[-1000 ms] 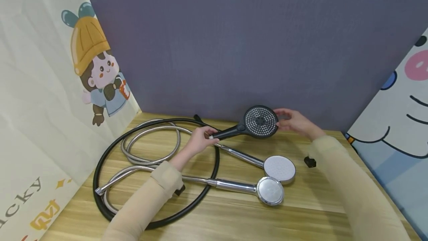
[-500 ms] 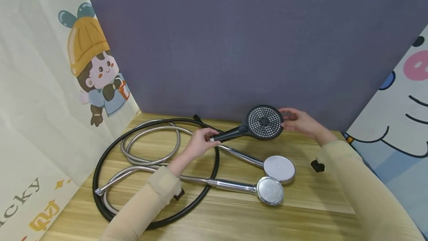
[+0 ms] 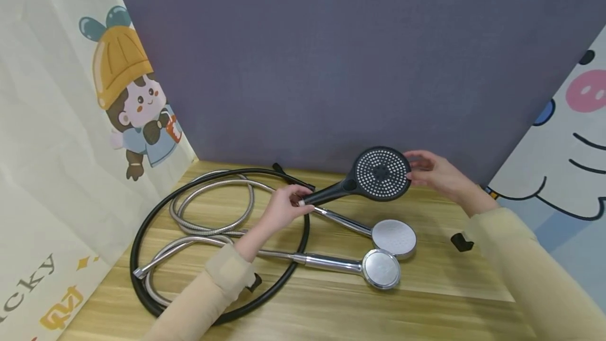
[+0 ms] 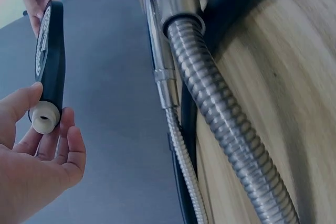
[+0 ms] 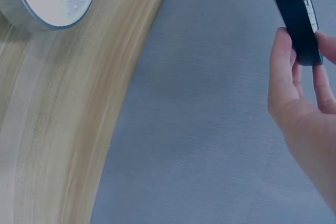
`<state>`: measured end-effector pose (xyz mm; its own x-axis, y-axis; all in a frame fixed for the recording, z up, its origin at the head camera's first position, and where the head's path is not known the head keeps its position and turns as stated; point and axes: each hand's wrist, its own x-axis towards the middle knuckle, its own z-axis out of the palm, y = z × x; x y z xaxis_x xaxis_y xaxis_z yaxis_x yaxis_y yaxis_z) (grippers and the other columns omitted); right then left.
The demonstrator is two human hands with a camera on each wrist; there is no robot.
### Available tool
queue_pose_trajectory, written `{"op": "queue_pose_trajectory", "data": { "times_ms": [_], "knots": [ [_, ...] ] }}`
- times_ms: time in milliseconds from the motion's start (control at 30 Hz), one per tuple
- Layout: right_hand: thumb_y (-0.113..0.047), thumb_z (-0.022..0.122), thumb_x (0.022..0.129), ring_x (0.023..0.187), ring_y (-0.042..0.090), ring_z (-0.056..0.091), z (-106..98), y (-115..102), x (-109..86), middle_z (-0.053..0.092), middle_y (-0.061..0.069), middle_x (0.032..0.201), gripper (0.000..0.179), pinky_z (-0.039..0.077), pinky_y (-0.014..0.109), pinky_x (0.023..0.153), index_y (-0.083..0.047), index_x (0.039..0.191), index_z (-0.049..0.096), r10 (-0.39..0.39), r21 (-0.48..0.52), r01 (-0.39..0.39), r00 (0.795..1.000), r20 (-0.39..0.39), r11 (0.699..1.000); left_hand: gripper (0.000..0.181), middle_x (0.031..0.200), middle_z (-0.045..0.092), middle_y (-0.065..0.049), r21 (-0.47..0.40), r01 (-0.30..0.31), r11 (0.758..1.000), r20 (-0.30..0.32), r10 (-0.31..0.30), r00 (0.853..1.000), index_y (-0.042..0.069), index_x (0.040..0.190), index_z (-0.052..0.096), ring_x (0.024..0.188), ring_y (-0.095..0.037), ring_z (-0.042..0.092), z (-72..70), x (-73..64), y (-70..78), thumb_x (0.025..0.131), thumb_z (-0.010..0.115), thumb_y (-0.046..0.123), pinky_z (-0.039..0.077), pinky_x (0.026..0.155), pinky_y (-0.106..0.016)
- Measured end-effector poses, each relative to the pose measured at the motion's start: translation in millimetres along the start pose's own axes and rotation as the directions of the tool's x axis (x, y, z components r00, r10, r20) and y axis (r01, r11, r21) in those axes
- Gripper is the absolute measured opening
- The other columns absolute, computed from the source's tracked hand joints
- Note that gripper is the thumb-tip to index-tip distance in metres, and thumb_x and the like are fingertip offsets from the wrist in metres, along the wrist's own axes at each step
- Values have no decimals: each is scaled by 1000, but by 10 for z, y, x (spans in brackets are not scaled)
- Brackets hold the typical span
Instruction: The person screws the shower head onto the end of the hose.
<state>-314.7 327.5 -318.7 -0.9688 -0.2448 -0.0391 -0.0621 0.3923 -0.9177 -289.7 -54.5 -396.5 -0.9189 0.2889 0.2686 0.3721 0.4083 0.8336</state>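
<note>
Blk shower head (image 3: 364, 178) is held above tabletop (image 3: 355, 314), L hand (image 3: 283, 207) fingers pinching handle (image 3: 326, 193) end & R hand (image 3: 437, 175) fingers pinching rim (image 5: 294, 14); prob. light, stiff & slightly slippery, so grip mid-handle w/ rim supported.

Plain beige long sleeves are worn on both arms, the left sleeve (image 3: 191, 304) and right sleeve (image 3: 539, 278) finished by broad, paler, yellowish cuffs (image 3: 230, 272). A small black angular piece (image 3: 254, 282) is seen beside each cuff. The left hand (image 3: 284, 207) and right hand (image 3: 440, 177) are left bare.
</note>
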Motion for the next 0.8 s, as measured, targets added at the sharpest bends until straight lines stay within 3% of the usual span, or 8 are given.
{"op": "queue_pose_trajectory", "data": {
  "times_ms": [300,433,600,800],
  "knots": [
    [-11,66,88,90,9,60,-9,-151,-169,40,15,120,51,56,32,78,-13,132,41,-52,22,52,998,-42,998,33,94,67,-6,-75,-35,997,1,35,999,8,106,66,75,-14,61,62,-125,63,75,79,11,53,64,-24],
    [-11,65,89,88,9,61,-2,-182,-218,41,13,119,47,56,33,76,-13,131,43,-71,15,72,995,-64,997,33,95,67,-8,-105,-37,994,12,39,999,6,105,65,77,-21,62,81,-174,99,75,79,9,54,64,-24],
    [-8,62,90,88,8,62,24,-198,-256,48,5,113,44,57,31,72,-11,131,45,-126,7,127,988,-93,992,34,96,66,-8,-109,-36,993,63,43,997,6,105,64,79,-24,63,110,-229,127,75,79,8,53,64,-23],
    [-7,61,91,89,6,61,47,-236,-286,53,-1,110,38,56,27,72,-10,127,48,-177,-30,175,978,-113,984,37,99,65,-6,-103,-23,994,132,36,991,7,108,63,76,-18,59,123,-251,139,74,79,9,51,60,-22]
  ]
}}
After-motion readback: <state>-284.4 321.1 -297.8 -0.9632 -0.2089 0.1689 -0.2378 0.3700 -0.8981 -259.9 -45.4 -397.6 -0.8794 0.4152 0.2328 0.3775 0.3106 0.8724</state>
